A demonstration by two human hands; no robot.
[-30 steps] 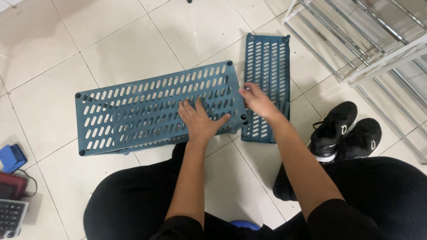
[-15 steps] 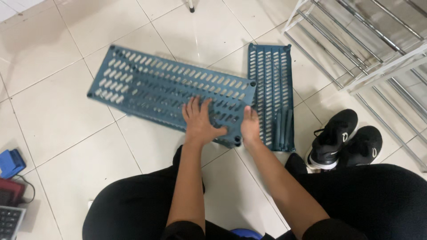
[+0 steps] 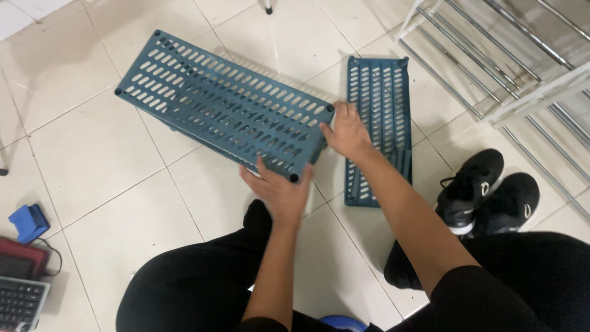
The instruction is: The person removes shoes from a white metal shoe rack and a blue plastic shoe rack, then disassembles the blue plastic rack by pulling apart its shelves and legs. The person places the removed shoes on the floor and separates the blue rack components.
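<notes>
Swung round and lifted at its near end since a second ago: large teal slotted plastic shelf panel, now angled above the white tiled floor. Left hand cupped under the near corner, right hand gripping the end edge. Matching second panel flat alongside.

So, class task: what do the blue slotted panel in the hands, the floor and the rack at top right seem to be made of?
Blue slotted panel: likely moulded plastic, matte, with uniform colour and even slots. Floor: glazed ceramic tile, glossy, with grout lines. Rack: probably metal, with thin shiny rods in a white frame.
</notes>
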